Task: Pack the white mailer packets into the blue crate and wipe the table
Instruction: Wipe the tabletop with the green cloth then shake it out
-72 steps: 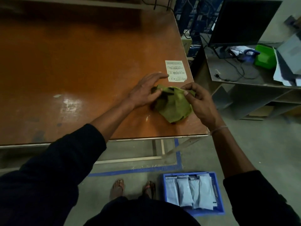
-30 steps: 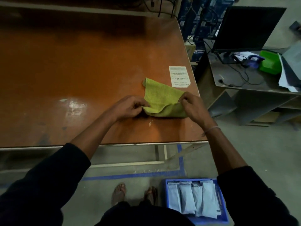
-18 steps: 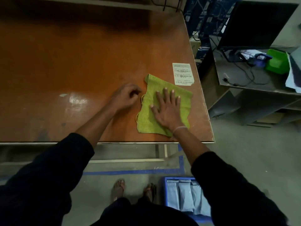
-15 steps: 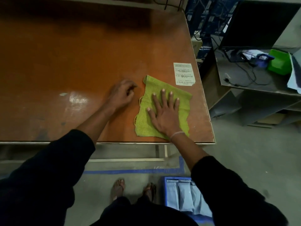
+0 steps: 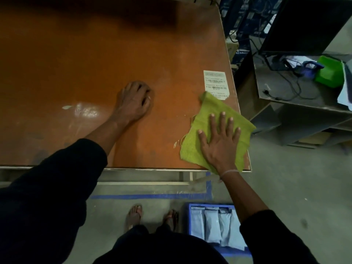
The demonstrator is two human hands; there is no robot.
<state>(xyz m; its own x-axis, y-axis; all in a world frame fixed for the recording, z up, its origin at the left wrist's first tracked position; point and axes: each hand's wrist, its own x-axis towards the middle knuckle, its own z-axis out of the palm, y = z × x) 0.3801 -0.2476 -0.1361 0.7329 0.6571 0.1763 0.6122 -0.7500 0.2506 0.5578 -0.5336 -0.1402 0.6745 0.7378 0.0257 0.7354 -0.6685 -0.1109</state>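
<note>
A yellow-green cloth [image 5: 211,109] lies spread flat on the orange-brown table [image 5: 95,60] at its near right corner, with one edge hanging over the table's right side. My right hand [image 5: 219,141] presses flat on the cloth, fingers spread. My left hand [image 5: 133,101] rests on the bare tabletop to the left, fingers curled under, holding nothing. On the floor below the corner stands the blue crate [image 5: 192,206] with several white mailer packets [image 5: 215,225] upright in it, partly hidden by my right sleeve.
A white barcode label [image 5: 215,82] is stuck to the table just beyond the cloth. To the right stands a grey desk [image 5: 285,88] with a dark monitor [image 5: 304,23], cables and a green box [image 5: 329,73]. Blue tape [image 5: 152,196] marks the floor.
The cloth was unfolded and laid flat. My right hand has slid it rightward to the table's corner, over the label's lower edge. My left hand let go and rests on the table.
</note>
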